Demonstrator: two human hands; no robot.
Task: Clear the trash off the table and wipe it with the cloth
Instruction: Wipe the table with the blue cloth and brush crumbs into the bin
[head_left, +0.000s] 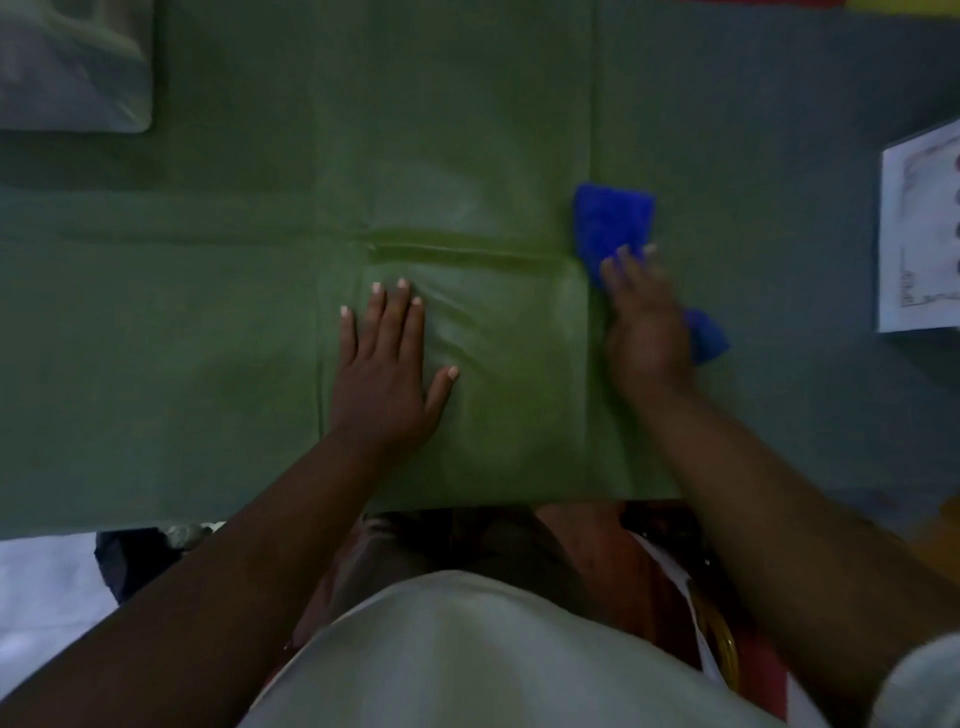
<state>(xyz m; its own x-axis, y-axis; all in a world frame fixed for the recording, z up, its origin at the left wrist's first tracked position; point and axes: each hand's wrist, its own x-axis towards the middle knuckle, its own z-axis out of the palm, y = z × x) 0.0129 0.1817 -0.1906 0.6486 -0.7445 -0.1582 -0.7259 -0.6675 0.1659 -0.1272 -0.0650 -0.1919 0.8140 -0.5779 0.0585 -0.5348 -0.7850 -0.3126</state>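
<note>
Cloth (615, 221), bright blue, lies on the green-covered table (208, 322), right of centre, just beyond a vertical fold line in the covering. Its long axis runs on a diagonal: the broad far end points away from the person and slightly left, and a smaller tail shows nearer and to the right, past the outer edge of the right hand (644, 332). The middle of the cloth is hidden under that hand. The right hand presses down on it with fingers (623, 270) laid out fairly straight over the fabric, not curled round it; the hand is blurred, so finer detail of the hold cannot be told. The left hand (387, 374) rests flat on the table covering, palm down, fingers spread and straight, thumb out to the right, holding nothing, well apart from the cloth. A horizontal crease (457, 249) in the covering lies between the two hands, just beyond the left fingertips. At the right edge sits a white printed sheet (919, 234); its border marks and dark round spots are too blurred to read. A pale, soft-looking bundle (72, 67) sits at the far left corner.
</note>
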